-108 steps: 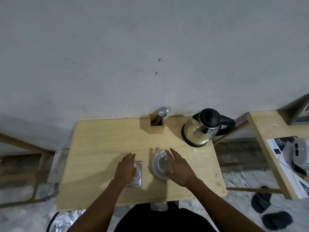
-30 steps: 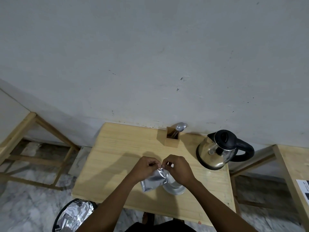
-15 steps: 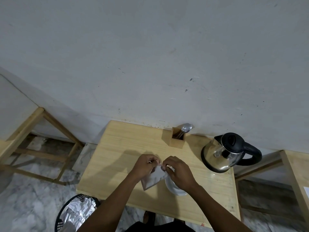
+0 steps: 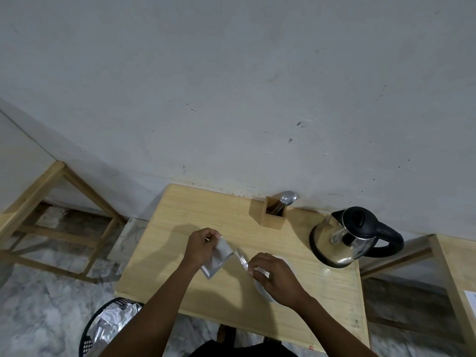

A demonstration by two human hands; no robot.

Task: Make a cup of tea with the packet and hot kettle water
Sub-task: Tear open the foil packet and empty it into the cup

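Note:
My left hand (image 4: 201, 245) pinches the top corner of a silver tea packet (image 4: 218, 258), which hangs above the wooden table (image 4: 180, 217). My right hand (image 4: 273, 275) holds a narrow silver strip (image 4: 242, 257) torn from the packet, a short way to the right of it. Under my right hand sits a white cup (image 4: 264, 288), mostly hidden by the hand. The steel kettle (image 4: 343, 238) with a black lid and handle stands at the table's right rear.
A wooden holder (image 4: 273, 215) with spoons stands at the back of the table against the grey wall. A black bin (image 4: 108, 328) holding silver wrappers sits on the floor at the front left. Other wooden tables flank both sides.
The hands were together at the packet's top; now they have pulled apart, the right hand carrying off a torn strip and the left keeping the packet.

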